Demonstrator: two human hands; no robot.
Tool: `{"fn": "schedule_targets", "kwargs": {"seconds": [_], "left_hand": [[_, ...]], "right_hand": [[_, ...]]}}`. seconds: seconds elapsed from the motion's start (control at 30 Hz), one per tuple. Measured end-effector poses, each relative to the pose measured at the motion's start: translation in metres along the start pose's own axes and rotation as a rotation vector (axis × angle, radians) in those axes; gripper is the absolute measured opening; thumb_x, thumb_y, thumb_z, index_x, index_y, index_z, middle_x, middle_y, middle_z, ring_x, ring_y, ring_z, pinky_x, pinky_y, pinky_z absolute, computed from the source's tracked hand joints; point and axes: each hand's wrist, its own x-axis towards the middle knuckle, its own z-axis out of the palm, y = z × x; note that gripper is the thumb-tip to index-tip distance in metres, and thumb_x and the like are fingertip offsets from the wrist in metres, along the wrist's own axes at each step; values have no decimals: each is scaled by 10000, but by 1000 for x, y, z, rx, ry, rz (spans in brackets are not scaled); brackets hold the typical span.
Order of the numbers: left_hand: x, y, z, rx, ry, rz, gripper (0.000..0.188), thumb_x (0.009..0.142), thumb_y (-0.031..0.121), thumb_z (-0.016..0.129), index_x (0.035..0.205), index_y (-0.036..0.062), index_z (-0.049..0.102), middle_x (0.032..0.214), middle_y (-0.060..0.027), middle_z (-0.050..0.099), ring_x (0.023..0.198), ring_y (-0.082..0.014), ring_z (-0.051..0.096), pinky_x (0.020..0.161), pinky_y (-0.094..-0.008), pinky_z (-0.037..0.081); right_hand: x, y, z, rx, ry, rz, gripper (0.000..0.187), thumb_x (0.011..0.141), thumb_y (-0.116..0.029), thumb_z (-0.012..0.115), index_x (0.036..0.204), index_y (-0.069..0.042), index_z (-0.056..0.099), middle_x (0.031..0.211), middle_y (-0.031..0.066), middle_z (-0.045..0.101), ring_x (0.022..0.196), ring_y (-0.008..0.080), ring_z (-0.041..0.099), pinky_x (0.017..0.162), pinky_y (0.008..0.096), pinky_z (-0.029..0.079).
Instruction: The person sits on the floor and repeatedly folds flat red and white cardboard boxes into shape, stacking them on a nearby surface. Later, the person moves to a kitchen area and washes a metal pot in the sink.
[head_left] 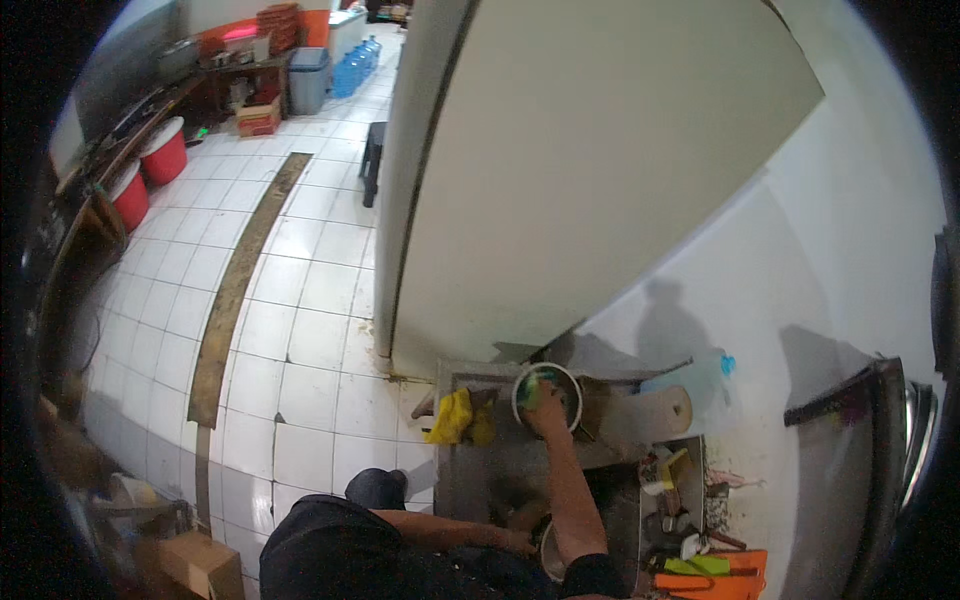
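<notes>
My right hand (546, 410) reaches down into a round white-rimmed bucket (577, 398) at the back of the sink counter. Its fingers are closed on a green sponge-like thing (533, 388), which is partly hidden and blurred. Low in the view, close to my body, my left hand (521, 541) is closed at the edge of a pale round pot (548, 553). My right forearm and sleeve cover part of that pot. A yellow cloth (455, 416) hangs over the counter's left side.
A paper-like roll (668, 411) and a clear container with a blue cap (728, 364) stand behind on the right. Knives and an orange board (712, 574) lie at the lower right. A tall pale panel (590, 160) rises beyond the counter; white floor tiles (310, 390) spread left.
</notes>
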Motion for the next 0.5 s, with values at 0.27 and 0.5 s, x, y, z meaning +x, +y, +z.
{"fn": "schedule_targets", "kwargs": {"seconds": [0.27, 0.5], "left_hand": [[-32, -6, -21, 36, -24, -8, 494, 1039, 433, 544, 1398, 94, 510, 1268, -149, 590, 1060, -316, 621, 918, -464, 515], [-7, -66, -66, 311, -148, 136, 562, 1034, 406, 560, 1498, 99, 476, 1398, -176, 581, 1158, -353, 624, 997, -490, 511]], "right_hand": [[10, 45, 39, 646, 291, 136, 793, 866, -192, 785, 1524, -35, 371, 1420, 211, 525, 1313, 373, 528, 1088, 485, 453], [-46, 29, -27, 1700, 217, 244, 631, 876, -142, 767, 1432, -27, 491, 1348, 142, 573, 1253, 279, 567, 1034, 440, 488]]}}
